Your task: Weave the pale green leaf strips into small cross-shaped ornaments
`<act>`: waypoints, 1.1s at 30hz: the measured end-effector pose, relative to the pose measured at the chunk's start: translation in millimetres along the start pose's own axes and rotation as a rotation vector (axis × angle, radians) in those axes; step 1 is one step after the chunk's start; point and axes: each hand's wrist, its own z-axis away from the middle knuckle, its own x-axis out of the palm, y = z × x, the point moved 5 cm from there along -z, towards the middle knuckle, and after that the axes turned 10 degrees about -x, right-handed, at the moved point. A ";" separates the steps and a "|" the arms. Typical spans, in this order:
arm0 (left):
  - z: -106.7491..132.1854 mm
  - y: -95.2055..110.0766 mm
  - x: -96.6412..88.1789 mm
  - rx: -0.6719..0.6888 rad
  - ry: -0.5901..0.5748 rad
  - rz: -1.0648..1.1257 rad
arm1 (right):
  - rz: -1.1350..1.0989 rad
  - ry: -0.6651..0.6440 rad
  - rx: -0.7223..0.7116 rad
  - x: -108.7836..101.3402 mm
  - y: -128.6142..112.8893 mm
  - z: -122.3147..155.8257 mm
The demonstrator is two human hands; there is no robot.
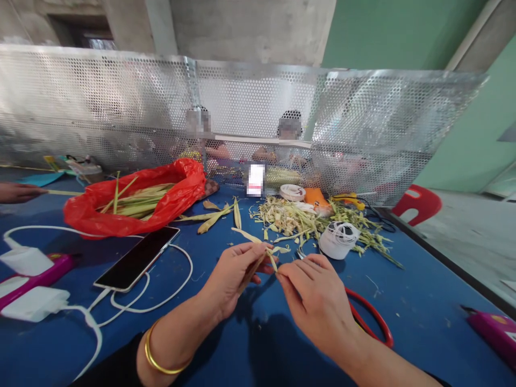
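Observation:
Pale yellow-green dried leaf strips (246,235) cross between my two hands above the blue table. My left hand (236,271) is closed on them, the thumb pressing at the crossing and one strip sticking out to the upper left. Fingertips of my right hand (318,301) pinch the lower end of a strip just beside it. Beyond my hands lie some loose leaf pieces (215,219) and a heap of plant scraps (286,217). A white tub (338,240) holding coiled dark wire or cord stands past my right hand.
To the left are a red plastic bag (133,219) of leaf stalks, a phone (137,259) and charging cables. A red ring-shaped cord (377,317) lies at right. A perforated metal screen (258,97) closes the back. Another person's hand (20,192) holds a strip at far left.

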 end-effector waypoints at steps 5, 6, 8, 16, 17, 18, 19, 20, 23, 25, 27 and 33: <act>-2.3 -2.6 -2.6 0.032 0.069 -0.056 | -0.034 -0.064 -0.075 1.1 -4.8 -1.9; -2.3 -2.5 -2.6 0.034 0.072 -0.068 | -0.065 -0.059 -0.072 -1.0 -3.1 -2.2; -1.4 -1.3 -0.8 0.028 0.046 -0.092 | -0.120 0.002 0.004 -7.8 7.1 -2.4; 4.3 -0.5 7.9 -0.078 -0.072 -0.210 | -0.176 -0.074 0.077 0.4 41.6 -3.4; 4.3 -0.9 7.6 -0.080 -0.065 -0.225 | -0.170 -0.086 0.065 1.1 40.4 -4.0; 4.1 -1.2 7.1 -0.079 -0.055 -0.240 | -0.155 -0.097 0.053 0.9 38.4 -4.5; 3.7 -1.8 6.6 -0.081 -0.047 -0.251 | -0.131 -0.101 0.041 0.0 35.9 -5.2; 3.2 -2.4 6.2 -0.085 -0.044 -0.256 | -0.100 -0.101 0.026 -1.6 33.2 -5.8; 1.9 -4.3 6.2 -0.103 -0.052 -0.249 | 0.007 -0.065 -0.013 -6.7 27.0 -6.9; 1.8 -4.8 7.0 -0.113 -0.052 -0.255 | 0.053 -0.048 -0.023 -7.4 25.5 -6.3; 2.3 -4.5 7.7 -0.120 -0.041 -0.266 | 0.064 -0.048 -0.024 -5.4 25.4 -5.1; 2.8 -5.0 7.2 -0.136 -0.056 -0.262 | 0.075 -0.019 -0.024 -2.2 29.1 -3.8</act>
